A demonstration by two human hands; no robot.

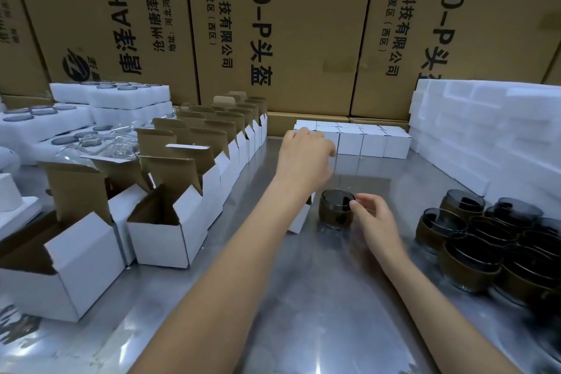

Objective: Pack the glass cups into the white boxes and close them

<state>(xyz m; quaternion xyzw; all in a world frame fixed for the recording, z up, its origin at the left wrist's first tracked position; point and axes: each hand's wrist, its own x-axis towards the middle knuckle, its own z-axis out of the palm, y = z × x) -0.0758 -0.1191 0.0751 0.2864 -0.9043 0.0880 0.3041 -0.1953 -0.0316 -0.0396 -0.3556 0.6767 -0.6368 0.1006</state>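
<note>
My left hand [303, 155] reaches far forward, its fingers curled over the leftmost closed white box [305, 126] of a row of closed white boxes [373, 143] at the back of the table. Closer in, my right hand [375, 218] pinches the rim of a dark glass cup [335, 211] with a brown band, which stands upright on the metal table [303, 297]. Another white box [299, 220] lies just left of that cup, mostly hidden under my left forearm. Several more dark glass cups [485, 240] are clustered at the right.
Rows of open white boxes [158, 228] with raised brown flaps fill the left side. White foam trays [109, 94] holding glasses sit at the far left, with clear glasses [91, 146] in front of them. Stacked foam blocks [485, 130] stand at the right. Large brown cartons [303, 24] wall the back.
</note>
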